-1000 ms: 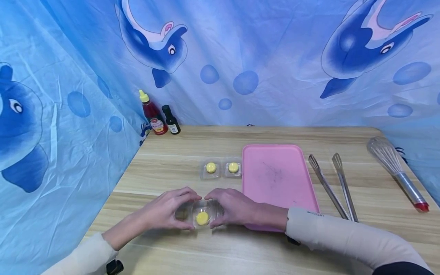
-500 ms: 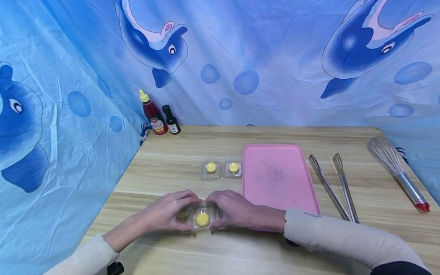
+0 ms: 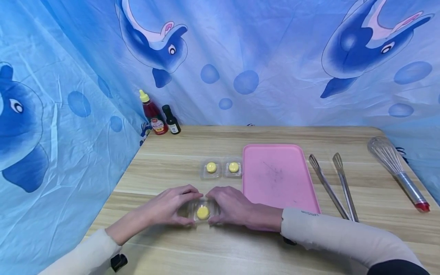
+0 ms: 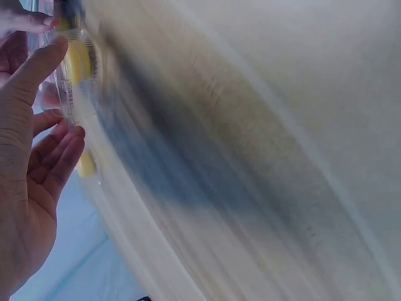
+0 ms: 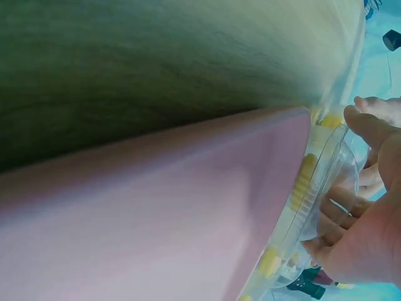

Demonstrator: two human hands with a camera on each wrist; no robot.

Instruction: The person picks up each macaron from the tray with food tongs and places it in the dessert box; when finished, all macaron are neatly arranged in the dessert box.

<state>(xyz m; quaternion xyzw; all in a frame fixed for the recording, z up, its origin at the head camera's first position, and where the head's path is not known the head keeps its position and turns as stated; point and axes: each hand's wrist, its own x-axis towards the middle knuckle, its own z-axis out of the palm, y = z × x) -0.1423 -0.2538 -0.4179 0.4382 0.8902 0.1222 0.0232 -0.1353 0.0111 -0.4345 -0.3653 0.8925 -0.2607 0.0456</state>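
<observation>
A small clear plastic box point(image 3: 207, 201) with a round yellow piece point(image 3: 203, 212) inside is held between both hands near the table's front. My left hand point(image 3: 172, 206) grips its left side, thumb at the near edge and fingers at the far edge. The right hand point(image 3: 232, 206) grips the opposite side in the same way. In the left wrist view, the left thumb and fingertips touch the box's clear wall point(image 4: 67, 100). The right wrist view shows the right fingers curled about a domed clear lid point(image 5: 343, 179). Whether the box touches the table cannot be told.
Farther back sit two similar clear boxes, the left box point(image 3: 204, 175) and the right box point(image 3: 228, 175), each with a yellow piece. A pink tray point(image 3: 275, 179) lies right of them, then metal tongs point(image 3: 328, 187) and a whisk point(image 3: 395, 168). Two sauce bottles point(image 3: 156, 118) stand back left.
Both hands, with the box between them, have shifted slightly away from the person's body in the last half second. The other things on the table have not moved.
</observation>
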